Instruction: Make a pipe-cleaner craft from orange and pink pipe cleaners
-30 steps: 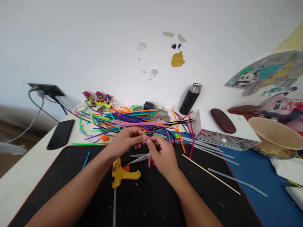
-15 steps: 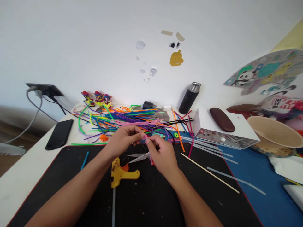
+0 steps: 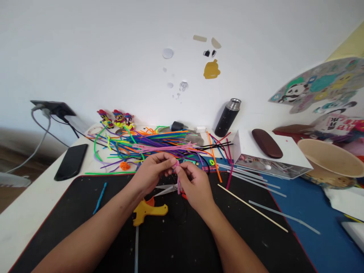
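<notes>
Above the black mat [image 3: 182,242], my left hand [image 3: 155,168] and my right hand [image 3: 196,184] meet with fingertips pinched around a pink pipe cleaner [image 3: 178,185]. Its upper part is bunched between the fingers, partly hidden by them, and a short end hangs down beside my right thumb. Right below lie the scissors [image 3: 167,190] with their blades apart, the handles mostly covered by my right hand. A yellow hot glue gun [image 3: 150,212], with a glue stick [image 3: 137,250] in it, rests on the mat under my left wrist.
Behind my hands spreads a heap of coloured pipe cleaners [image 3: 162,142]. A black thermos [image 3: 227,119] stands near the wall, beside a white box [image 3: 273,159] with a glasses case [image 3: 267,143] on it. Left lies a phone [image 3: 71,162]; right, a wooden stick [image 3: 253,208] and clear glue sticks [image 3: 261,180].
The pink pipe cleaner's hanging end has shifted and shortened slightly, its top more bunched at my fingertips. My left forearm has moved a little, showing more of the blue twisted piece.
</notes>
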Demonstrator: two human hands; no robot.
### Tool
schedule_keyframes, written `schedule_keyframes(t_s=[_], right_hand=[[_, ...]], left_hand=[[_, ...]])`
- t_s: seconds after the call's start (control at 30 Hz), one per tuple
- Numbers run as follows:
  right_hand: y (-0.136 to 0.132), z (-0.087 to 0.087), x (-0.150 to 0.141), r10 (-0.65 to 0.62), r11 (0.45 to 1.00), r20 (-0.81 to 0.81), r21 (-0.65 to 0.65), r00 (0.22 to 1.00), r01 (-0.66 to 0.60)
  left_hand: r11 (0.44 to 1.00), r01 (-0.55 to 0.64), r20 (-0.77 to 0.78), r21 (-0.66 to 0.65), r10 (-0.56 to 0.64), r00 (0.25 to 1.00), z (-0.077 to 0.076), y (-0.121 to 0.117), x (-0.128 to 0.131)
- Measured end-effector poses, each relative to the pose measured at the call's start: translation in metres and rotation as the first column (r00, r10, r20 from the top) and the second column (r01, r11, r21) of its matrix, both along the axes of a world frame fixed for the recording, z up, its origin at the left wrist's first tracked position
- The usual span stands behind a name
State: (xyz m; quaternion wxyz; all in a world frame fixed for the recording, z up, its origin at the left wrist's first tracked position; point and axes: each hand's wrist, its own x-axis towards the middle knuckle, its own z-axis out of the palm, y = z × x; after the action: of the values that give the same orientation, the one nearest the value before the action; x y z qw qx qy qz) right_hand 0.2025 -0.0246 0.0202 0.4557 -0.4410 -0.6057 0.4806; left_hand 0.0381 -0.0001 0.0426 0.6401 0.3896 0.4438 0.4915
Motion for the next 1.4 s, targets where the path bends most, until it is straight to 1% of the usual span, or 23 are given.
schedule_keyframes(t_s=[0.07,0.1,0.27,0.37,0.57,0.77,0.93,1.1,1.17,1.3,1.4], right_hand=[[-0.001,0.001,0.0,0.026,0.999,-0.065,-0.025,0.998,-0.028],[-0.001,0.002,0.0,0.032,0.999,-0.085,-0.029,0.996,-0.034],[-0.001,0.005,0.0,0.002,0.999,-0.084,-0.043,0.996,-0.006],[0.0,0.006,0.0,-0.006,0.999,-0.082,-0.049,0.997,0.002],[0.0,0.001,-0.001,0.008,1.0,-0.059,-0.027,0.998,-0.01],[-0.002,-0.002,-0.003,0.026,0.998,-0.091,-0.05,0.995,-0.031],[-0.001,0.0,-0.003,0.015,0.999,-0.037,-0.034,0.999,-0.016],[-0.002,0.0,-0.002,-0.02,1.0,0.111,0.02,0.994,0.018],[-0.002,-0.002,-0.002,-0.017,1.0,0.131,0.02,0.991,0.014],[-0.001,-0.005,-0.001,0.008,1.0,0.045,-0.016,0.999,-0.007],[-0.001,-0.004,-0.001,0.029,0.997,-0.041,-0.066,0.999,-0.032]], left_hand=[[0.999,0.019,0.056,-0.039,-0.017,0.998,0.0,0.0,0.0],[0.999,0.032,0.056,-0.042,-0.03,0.998,0.0,0.0,-0.001],[0.999,0.04,-0.048,0.006,-0.04,0.998,-0.001,0.004,-0.012],[0.998,0.06,-0.064,0.017,-0.059,0.996,0.0,0.004,-0.015],[0.999,0.012,-0.035,0.032,-0.011,0.999,0.003,0.001,-0.01],[0.994,-0.044,-0.093,0.102,0.053,0.994,0.0,0.0,-0.003],[0.989,-0.074,-0.126,0.131,0.09,0.988,-0.003,-0.001,0.001],[0.99,-0.05,-0.177,0.136,0.074,0.981,-0.006,-0.002,0.001],[0.991,-0.049,-0.168,0.128,0.07,0.983,-0.006,-0.001,0.0],[0.989,-0.055,-0.164,0.139,0.078,0.983,-0.003,0.002,-0.003],[0.988,-0.049,-0.179,0.149,0.076,0.981,-0.001,0.002,-0.004]])
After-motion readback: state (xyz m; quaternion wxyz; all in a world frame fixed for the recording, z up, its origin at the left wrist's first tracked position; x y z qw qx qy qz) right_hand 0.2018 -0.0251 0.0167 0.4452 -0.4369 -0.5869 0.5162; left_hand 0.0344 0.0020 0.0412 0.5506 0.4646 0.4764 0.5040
